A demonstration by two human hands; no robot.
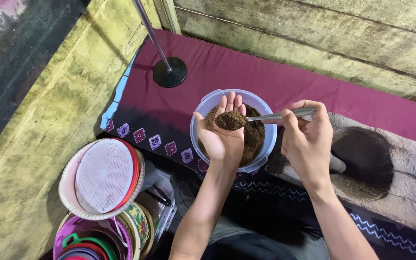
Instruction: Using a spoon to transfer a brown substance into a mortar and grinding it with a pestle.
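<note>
On maroon cloth (246, 72), R hand (309, 139) pinches spoon (278, 116), L hand (223, 130) open.

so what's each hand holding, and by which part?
Right hand grips a metal spoon by the handle end. Left hand, open palm up over the plastic bowl, cradles a brown lump.

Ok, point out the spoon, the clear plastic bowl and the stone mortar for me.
spoon (285, 115), head view, on the metal handle between bowl and right hand.
clear plastic bowl (208, 102), head view, on the upper left rim.
stone mortar (368, 159), head view, in the dark hollow.
</note>
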